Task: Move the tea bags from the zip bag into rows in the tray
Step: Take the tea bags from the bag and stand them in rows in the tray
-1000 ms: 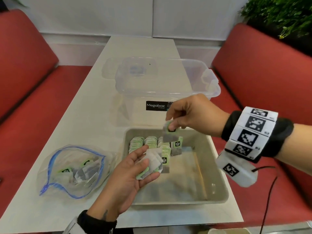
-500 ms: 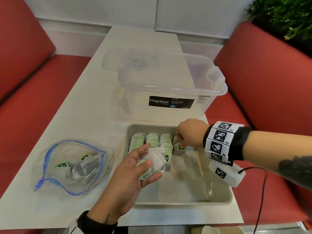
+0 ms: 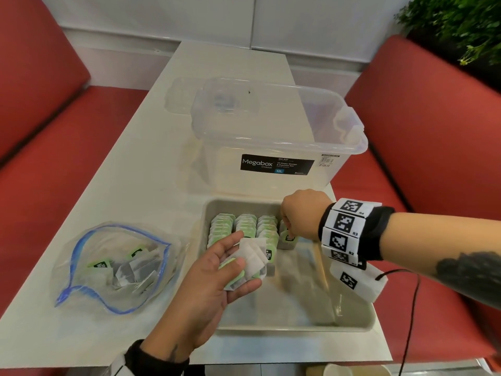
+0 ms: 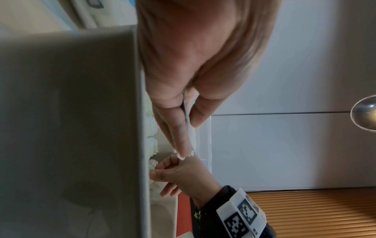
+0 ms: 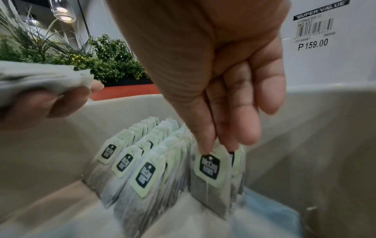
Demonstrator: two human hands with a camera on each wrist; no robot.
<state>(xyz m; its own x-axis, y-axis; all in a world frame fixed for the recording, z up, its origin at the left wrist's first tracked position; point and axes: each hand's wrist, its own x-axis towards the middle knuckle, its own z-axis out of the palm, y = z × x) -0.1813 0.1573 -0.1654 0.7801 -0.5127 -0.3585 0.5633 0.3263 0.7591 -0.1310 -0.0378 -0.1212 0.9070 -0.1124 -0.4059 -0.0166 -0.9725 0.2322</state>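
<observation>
Fingers (image 5: 205,145) of right hand (image 3: 303,213) pinch tea bag (image 5: 209,173) in tray (image 3: 298,325).

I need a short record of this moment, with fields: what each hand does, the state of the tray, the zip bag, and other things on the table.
left hand: holds a small stack of tea bags above the tray
right hand: pinches one tea bag at the front of the fourth row
tray: three full rows at the far left corner, a fourth just begun; the rest bare
zip bag: open, left of the tray, several tea bags still inside
table: also bears a clear storage box behind the tray
</observation>
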